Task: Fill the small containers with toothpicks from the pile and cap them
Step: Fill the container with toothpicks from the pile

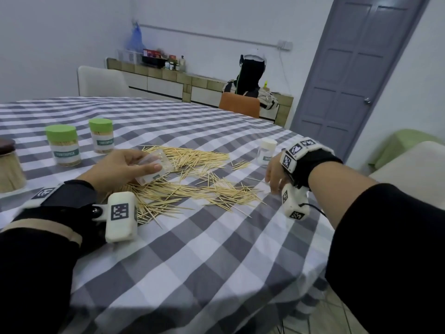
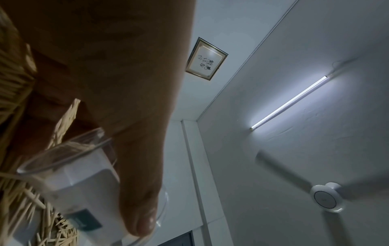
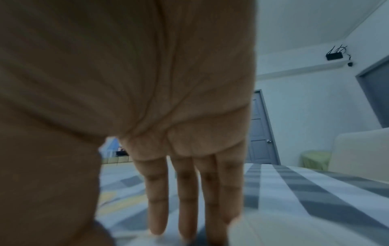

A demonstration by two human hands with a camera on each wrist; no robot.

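The left hand [image 1: 120, 165] grips a clear container [image 1: 154, 168], tilted on its side over the near edge of the toothpick pile [image 1: 192, 179], thumb along its wall. The right hand [image 1: 273, 174] hovers at the pile's right edge, fingers [image 3: 187, 196] straight and spread, holding nothing. Just behind it stands a white-capped container [image 1: 266, 151]. 2 green-capped jars [image 1: 63, 144] stand far left, well apart from the pile. Bare tablecloth [image 1: 216, 249] lies open toward the near table edge.

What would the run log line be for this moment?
left hand: holds clear container tilted over toothpick pile | right hand: open, empty | two green-capped jars: filled
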